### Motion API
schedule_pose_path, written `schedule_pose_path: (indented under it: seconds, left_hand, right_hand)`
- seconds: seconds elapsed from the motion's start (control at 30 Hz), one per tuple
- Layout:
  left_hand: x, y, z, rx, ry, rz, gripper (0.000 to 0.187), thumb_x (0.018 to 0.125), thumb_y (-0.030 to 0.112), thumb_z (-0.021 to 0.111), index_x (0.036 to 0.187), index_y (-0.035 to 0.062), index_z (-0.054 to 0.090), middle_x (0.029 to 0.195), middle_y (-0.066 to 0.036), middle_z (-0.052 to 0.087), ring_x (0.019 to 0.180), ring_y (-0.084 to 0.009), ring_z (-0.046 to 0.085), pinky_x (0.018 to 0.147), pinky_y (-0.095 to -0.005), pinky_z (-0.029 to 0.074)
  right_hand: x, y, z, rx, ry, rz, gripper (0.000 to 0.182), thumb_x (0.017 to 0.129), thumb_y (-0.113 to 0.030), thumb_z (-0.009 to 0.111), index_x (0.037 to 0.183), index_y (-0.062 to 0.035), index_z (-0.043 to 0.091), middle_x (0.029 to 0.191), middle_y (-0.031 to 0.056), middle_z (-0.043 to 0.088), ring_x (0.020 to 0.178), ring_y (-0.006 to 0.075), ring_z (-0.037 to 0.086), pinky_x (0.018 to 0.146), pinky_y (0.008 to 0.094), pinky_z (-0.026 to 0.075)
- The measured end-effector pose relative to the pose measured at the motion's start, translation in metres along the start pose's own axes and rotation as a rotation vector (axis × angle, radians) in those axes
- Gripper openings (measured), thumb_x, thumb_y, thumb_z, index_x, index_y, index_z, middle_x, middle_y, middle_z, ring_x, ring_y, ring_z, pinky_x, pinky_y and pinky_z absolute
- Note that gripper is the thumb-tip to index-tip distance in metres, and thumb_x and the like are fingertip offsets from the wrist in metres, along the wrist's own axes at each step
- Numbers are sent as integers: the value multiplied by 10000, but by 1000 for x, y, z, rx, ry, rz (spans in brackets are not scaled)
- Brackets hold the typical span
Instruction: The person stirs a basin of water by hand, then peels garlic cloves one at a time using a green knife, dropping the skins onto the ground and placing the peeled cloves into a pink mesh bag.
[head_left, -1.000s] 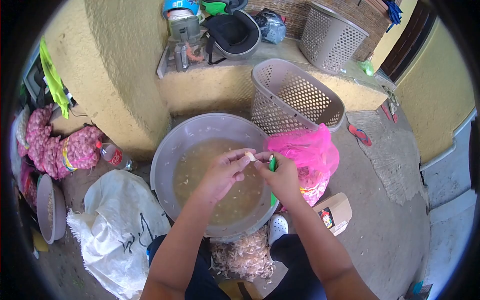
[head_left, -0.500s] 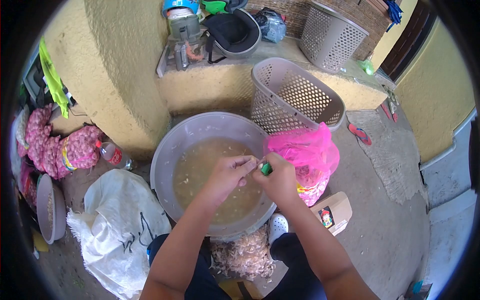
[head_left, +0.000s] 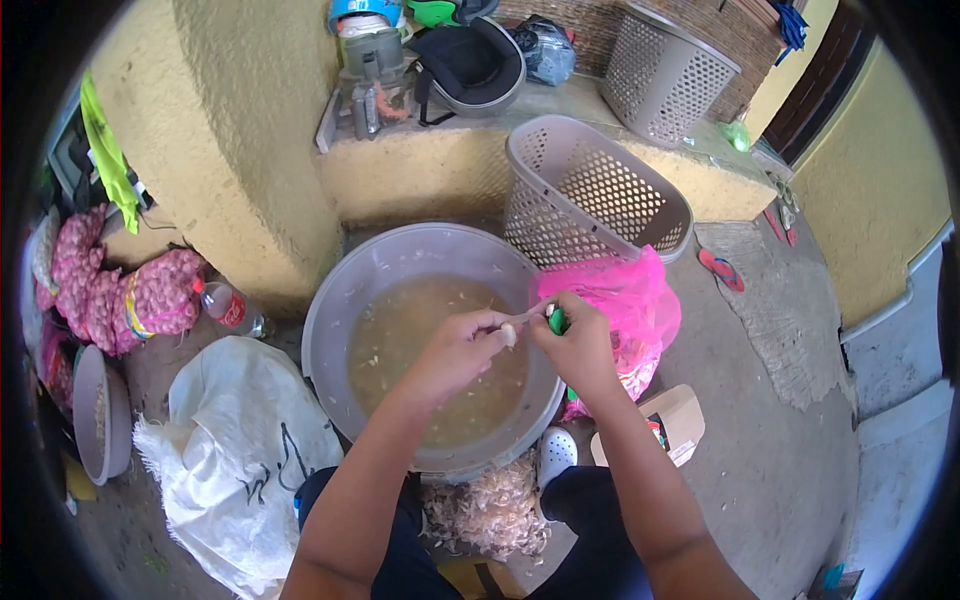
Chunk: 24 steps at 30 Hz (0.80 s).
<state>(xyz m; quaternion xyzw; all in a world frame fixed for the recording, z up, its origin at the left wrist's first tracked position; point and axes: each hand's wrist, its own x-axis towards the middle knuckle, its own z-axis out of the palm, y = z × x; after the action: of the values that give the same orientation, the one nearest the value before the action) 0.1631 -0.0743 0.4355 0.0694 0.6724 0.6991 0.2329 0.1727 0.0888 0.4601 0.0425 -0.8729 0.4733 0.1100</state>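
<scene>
Over the large grey basin [head_left: 325, 310] of cloudy water with pale cloves in it, my left hand [head_left: 455, 355] pinches a garlic clove [head_left: 509, 335] between thumb and fingertips. My right hand [head_left: 585, 340] is closed round a small green-handled tool [head_left: 557, 320]; its blade or tip is hidden by the fingers. A thin strip of peel [head_left: 525, 316] stretches between the two hands. Below the basin, a heap of garlic skins [head_left: 490, 512] lies between my feet.
A pink plastic bag [head_left: 625, 300] and a cardboard box [head_left: 677, 425] stand right of the basin. Behind are a perforated basket [head_left: 600, 190] and a ledge. On the left lie a white sack [head_left: 235, 450], a Coca-Cola bottle [head_left: 232, 308] and net bags of garlic [head_left: 165, 290].
My hands have drawn apart, the right one moving right with the green-handled tool. The clove in my left fingers and a strip of peel between the hands now show.
</scene>
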Motion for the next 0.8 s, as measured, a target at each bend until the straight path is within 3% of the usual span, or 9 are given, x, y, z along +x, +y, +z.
schedule_pose_path:
  seconds: [0.07,0.23,0.27,0.33,0.53,0.8]
  left_hand:
    - [0,3,0,-22,4,26,262,829,216,544,1030,54,590,756,23,552,590,-45,432,510,-197,354]
    - [-1,9,2,-142,93,38,278,826,237,561,1044,68,594,871,23,562,733,-51,455,595,-204,359]
    - [0,8,3,-205,89,27,268,828,199,552,1052,56,587,868,19,565,693,-44,439,572,-193,347]
    - [1,7,7,-331,85,4,257,831,122,535,1068,33,574,862,10,571,613,-31,408,526,-170,325]
    - [-3,11,11,-90,169,185,277,800,189,598,1031,37,591,752,30,530,645,-29,434,529,-173,327]
    - [-3,11,-2,-171,179,80,210,775,174,629,932,34,624,723,26,541,633,-37,432,519,-180,323]
  right_hand:
    - [0,0,-1,80,-44,78,192,708,-117,606,860,0,590,754,131,601,633,214,576,602,308,449]
    - [-1,-4,-5,404,-241,376,250,756,-185,623,914,7,592,754,49,595,531,89,508,470,228,402]
    - [-2,-6,-5,463,-297,427,263,761,-200,633,917,7,591,746,36,588,508,70,491,442,212,387]
    - [-4,0,3,548,-261,408,286,757,-224,651,920,3,590,726,30,576,470,60,464,408,202,361]
    - [-3,3,9,579,-179,426,286,755,-217,666,922,0,585,684,13,546,453,55,448,395,199,352]
    - [-3,5,7,638,-231,388,252,747,-154,667,922,6,583,679,10,551,457,57,443,413,196,357]
